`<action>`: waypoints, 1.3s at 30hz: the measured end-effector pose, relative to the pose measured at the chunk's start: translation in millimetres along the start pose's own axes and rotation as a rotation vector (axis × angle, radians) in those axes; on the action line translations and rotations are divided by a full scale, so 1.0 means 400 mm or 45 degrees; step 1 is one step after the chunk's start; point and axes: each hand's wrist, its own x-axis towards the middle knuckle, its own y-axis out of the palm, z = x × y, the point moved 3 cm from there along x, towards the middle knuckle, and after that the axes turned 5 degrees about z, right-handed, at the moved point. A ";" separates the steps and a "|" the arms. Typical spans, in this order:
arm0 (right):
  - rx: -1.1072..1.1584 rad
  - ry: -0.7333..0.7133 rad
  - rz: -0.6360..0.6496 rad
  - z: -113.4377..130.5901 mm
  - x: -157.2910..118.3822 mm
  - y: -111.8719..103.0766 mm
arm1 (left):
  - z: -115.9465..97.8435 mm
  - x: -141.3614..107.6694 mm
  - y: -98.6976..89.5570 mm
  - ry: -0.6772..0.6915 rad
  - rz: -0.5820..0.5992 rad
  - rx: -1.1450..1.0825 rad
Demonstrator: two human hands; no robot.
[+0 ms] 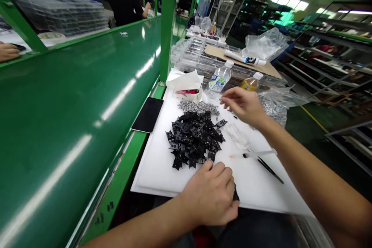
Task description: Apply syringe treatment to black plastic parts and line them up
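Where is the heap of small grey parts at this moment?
In the head view, the heap of small grey parts lies on the white flat board just beyond the pile of black plastic parts, left of the right hand.

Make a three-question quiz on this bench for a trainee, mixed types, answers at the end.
1. Multiple choice. Which of these lies nearest the left hand?
A) the dark-screened device
B) the pile of black parts
C) the pile of gray pieces

2. True or false, about the right hand: it rests on the pile of black parts.

3. Count. How many white-capped bottles stand near the right hand?

Key:
1. B
2. False; it is apart from that pile, farther out and to the right.
3. Two: a clear one and a yellowish one.
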 end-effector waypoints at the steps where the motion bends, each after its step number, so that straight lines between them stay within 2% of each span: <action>1: 0.046 0.080 -0.128 -0.005 -0.061 -0.048 | 0.001 0.002 -0.001 -0.007 0.012 -0.006; 2: 0.051 0.144 -0.211 -0.005 -0.129 -0.090 | 0.001 0.003 -0.003 -0.011 0.011 -0.015; 4: 0.011 0.242 -0.507 0.015 -0.281 -0.166 | 0.003 0.007 -0.003 -0.013 0.006 -0.038; 6: -0.025 0.320 -0.668 0.057 -0.426 -0.198 | 0.003 0.010 -0.002 -0.013 0.003 -0.058; 7: -0.022 0.429 -0.644 0.079 -0.488 -0.193 | 0.003 0.012 -0.002 -0.014 0.006 -0.064; 8: -0.046 0.532 -0.497 0.102 -0.537 -0.172 | 0.002 0.014 -0.002 -0.017 0.012 -0.068; 10: -0.086 0.552 -0.065 0.149 -0.599 -0.102 | 0.001 0.018 -0.005 -0.026 0.023 -0.071; 11: -0.102 0.522 0.087 0.168 -0.617 -0.065 | 0.001 0.019 -0.007 -0.033 0.034 -0.072; 13: -0.121 0.432 0.224 0.192 -0.629 -0.005 | 0.001 0.023 -0.011 -0.051 0.060 -0.077; 16: -0.134 0.436 0.146 0.189 -0.628 0.031 | 0.002 0.027 -0.012 -0.062 0.076 -0.081; 19: -0.097 0.514 0.059 0.174 -0.632 0.027 | 0.002 0.028 -0.011 -0.060 0.076 -0.074; 22: -0.046 0.527 0.065 0.175 -0.633 0.017 | 0.003 0.027 -0.009 -0.059 0.083 -0.075; 28: 0.088 0.466 -0.066 0.220 -0.590 0.035 | 0.003 0.029 -0.010 -0.053 0.088 -0.075; 33: 0.134 0.425 -0.005 0.242 -0.553 0.075 | 0.004 0.029 -0.010 -0.046 0.082 -0.073; 39: 0.106 0.410 0.035 0.235 -0.548 0.082 | 0.004 0.029 -0.013 -0.035 0.074 -0.077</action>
